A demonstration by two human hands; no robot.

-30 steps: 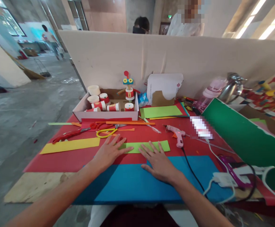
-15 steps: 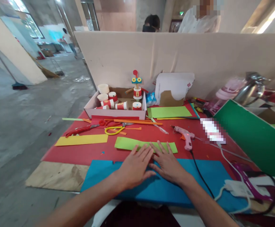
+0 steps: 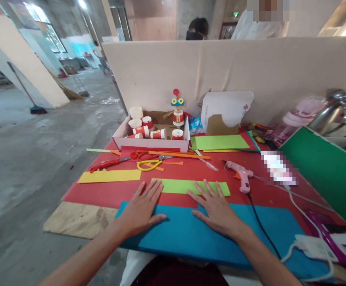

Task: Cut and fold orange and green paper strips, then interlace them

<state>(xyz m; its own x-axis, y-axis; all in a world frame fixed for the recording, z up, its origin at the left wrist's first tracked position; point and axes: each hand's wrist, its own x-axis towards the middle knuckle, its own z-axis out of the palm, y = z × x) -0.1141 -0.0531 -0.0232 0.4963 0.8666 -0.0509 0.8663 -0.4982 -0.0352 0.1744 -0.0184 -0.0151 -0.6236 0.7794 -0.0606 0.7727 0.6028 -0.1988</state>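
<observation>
Both my hands lie flat, fingers spread, on a blue paper sheet (image 3: 187, 234) at the table's near edge. My left hand (image 3: 140, 210) rests on its left part, fingertips reaching toward a light green paper strip (image 3: 179, 186). My right hand (image 3: 216, 208) rests near the sheet's middle, its fingertips touching the green strip's lower edge. Neither hand holds anything. The strip lies on the red table covering (image 3: 101, 194) just beyond the blue sheet.
A yellow strip (image 3: 109, 176), red scissors (image 3: 113, 161) and yellow scissors (image 3: 149, 163) lie left. A pink glue gun (image 3: 241, 174) with black cord lies right. A box of red paper cups (image 3: 152, 133) and a cup robot (image 3: 178, 113) stand behind. A green board (image 3: 324, 171) leans at right. People stand behind the partition.
My hands, close together on the blue sheet half a second ago, have spread apart again; the left slid left. The view has shifted leftward.
</observation>
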